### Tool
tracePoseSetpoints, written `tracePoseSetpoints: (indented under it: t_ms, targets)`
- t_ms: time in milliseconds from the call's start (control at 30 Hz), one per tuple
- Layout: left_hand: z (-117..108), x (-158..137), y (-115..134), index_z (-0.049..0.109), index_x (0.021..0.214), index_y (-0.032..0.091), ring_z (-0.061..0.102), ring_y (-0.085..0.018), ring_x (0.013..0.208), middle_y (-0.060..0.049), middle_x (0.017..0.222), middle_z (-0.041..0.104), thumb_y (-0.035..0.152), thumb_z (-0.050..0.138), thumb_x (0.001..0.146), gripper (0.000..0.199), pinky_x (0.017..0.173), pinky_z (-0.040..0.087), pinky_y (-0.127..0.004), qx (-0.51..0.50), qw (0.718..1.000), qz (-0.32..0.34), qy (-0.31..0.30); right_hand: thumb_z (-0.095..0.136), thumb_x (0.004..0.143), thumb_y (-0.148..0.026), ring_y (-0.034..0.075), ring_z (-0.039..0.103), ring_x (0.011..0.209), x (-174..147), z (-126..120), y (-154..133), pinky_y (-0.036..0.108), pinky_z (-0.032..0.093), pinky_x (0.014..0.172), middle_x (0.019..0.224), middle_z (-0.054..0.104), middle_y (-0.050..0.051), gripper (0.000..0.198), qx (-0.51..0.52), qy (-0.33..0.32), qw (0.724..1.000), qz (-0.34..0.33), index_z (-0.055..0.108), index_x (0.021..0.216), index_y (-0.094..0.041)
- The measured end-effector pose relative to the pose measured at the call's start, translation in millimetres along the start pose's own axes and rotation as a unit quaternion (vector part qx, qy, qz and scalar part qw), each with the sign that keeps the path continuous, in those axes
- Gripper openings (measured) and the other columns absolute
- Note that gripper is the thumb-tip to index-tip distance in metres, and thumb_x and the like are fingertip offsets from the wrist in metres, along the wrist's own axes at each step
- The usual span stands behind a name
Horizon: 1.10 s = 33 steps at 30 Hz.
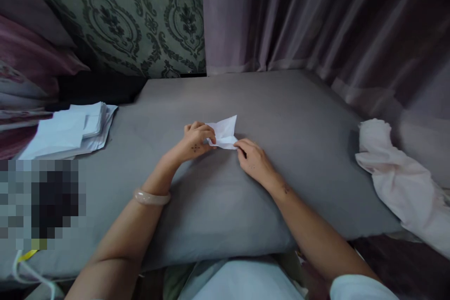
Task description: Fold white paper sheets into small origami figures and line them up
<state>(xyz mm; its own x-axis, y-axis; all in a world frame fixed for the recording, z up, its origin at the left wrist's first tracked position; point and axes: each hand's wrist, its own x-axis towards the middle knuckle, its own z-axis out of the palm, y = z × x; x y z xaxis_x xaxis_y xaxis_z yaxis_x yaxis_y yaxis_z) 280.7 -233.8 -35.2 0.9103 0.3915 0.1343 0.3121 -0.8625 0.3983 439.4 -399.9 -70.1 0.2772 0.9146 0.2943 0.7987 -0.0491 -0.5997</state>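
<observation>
A small sheet of white paper (225, 129), creased and partly folded, is held between my hands over the grey-covered surface. My left hand (197, 140) grips its left side with the fingers curled over it. At the paper's lower right corner, the thumb and forefinger of my right hand (255, 159) pinch the edge. One pointed corner of the paper sticks up at the upper right. The left fingers hide the paper's left end. A pale bangle (152, 197) circles my left wrist.
A stack of white papers (93, 124) lies at the left, near a black item (101, 89). Bunched pale cloth (401, 173) rests along the right edge. Curtains (239, 18) and patterned wallpaper (151, 14) stand behind. A white cord (31, 274) is at the lower left, below a blurred-out patch.
</observation>
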Motion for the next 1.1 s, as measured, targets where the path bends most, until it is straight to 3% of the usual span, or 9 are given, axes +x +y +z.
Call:
tracePoseSetpoints:
  t_ms: [167, 367, 533, 767, 1000, 1100]
  targets:
    - [-10.7, -2.0, -4.2, 0.069, 0.089, 0.022, 0.048, -0.026, 0.109, -0.005, 0.109, 0.067, 0.029, 0.058, 0.087, 0.013, 0.095, 0.026, -0.045, -0.010, 0.999, 0.030, -0.017, 0.038, 0.090, -0.007, 0.022, 0.056, 0.102, -7.0, -1.1, -14.1, 0.034, 0.046, 0.088, 0.108, 0.064, 0.012, 0.033, -0.115, -0.041, 0.992, -0.017, 0.063, 0.110, -0.016]
    - [-14.2, -3.9, -6.8, 0.065, 0.102, 0.025, 0.049, -0.022, 0.106, -0.004, 0.106, 0.067, 0.034, 0.049, 0.094, 0.020, 0.098, 0.027, -0.043, -0.018, 0.998, 0.063, -0.019, 0.036, 0.091, -0.006, 0.023, 0.052, 0.101, -8.5, -4.2, -24.2, 0.033, 0.046, 0.079, 0.111, 0.061, 0.012, 0.036, -0.177, -0.072, 0.982, -0.008, 0.062, 0.115, -0.016]
    - [-8.7, -2.4, -8.3, 0.064, 0.098, 0.021, 0.050, -0.021, 0.102, -0.005, 0.100, 0.067, 0.035, 0.042, 0.097, 0.025, 0.095, 0.030, -0.041, -0.015, 0.998, 0.056, 0.006, 0.035, 0.092, -0.008, 0.024, 0.051, 0.100, -8.6, -3.7, -24.1, 0.033, 0.045, 0.073, 0.110, 0.059, 0.012, 0.037, -0.189, -0.072, 0.979, -0.010, 0.061, 0.115, -0.018]
    - [-1.4, 2.9, 3.5, 0.067, 0.090, 0.019, 0.051, -0.021, 0.096, -0.008, 0.104, 0.065, 0.037, 0.044, 0.096, 0.031, 0.089, 0.035, -0.039, -0.013, 0.997, 0.030, 0.077, 0.034, 0.093, -0.010, 0.025, 0.050, 0.100, -7.6, -0.4, -20.0, 0.034, 0.045, 0.077, 0.113, 0.058, 0.013, 0.040, -0.193, -0.074, 0.978, -0.018, 0.059, 0.123, -0.017]
    - [2.1, 5.9, 13.5, 0.069, 0.093, 0.017, 0.058, -0.016, 0.085, -0.008, 0.098, 0.062, 0.034, 0.049, 0.095, 0.026, 0.079, 0.047, -0.031, -0.093, 0.984, 0.090, 0.120, 0.034, 0.094, -0.012, 0.025, 0.048, 0.102, -6.4, 0.4, -19.9, 0.036, 0.045, 0.081, 0.115, 0.057, 0.014, 0.042, -0.189, -0.080, 0.979, -0.017, 0.056, 0.129, -0.016]
    - [9.9, 5.7, 24.6, 0.065, 0.105, 0.018, 0.060, -0.015, 0.090, -0.010, 0.110, 0.058, 0.031, 0.048, 0.096, 0.023, 0.083, 0.050, -0.030, -0.123, 0.977, 0.122, 0.127, 0.037, 0.092, -0.010, 0.026, 0.048, 0.102, -6.5, 1.3, -18.3, 0.037, 0.045, 0.083, 0.115, 0.057, 0.013, 0.041, -0.186, -0.073, 0.980, -0.018, 0.057, 0.127, -0.017]
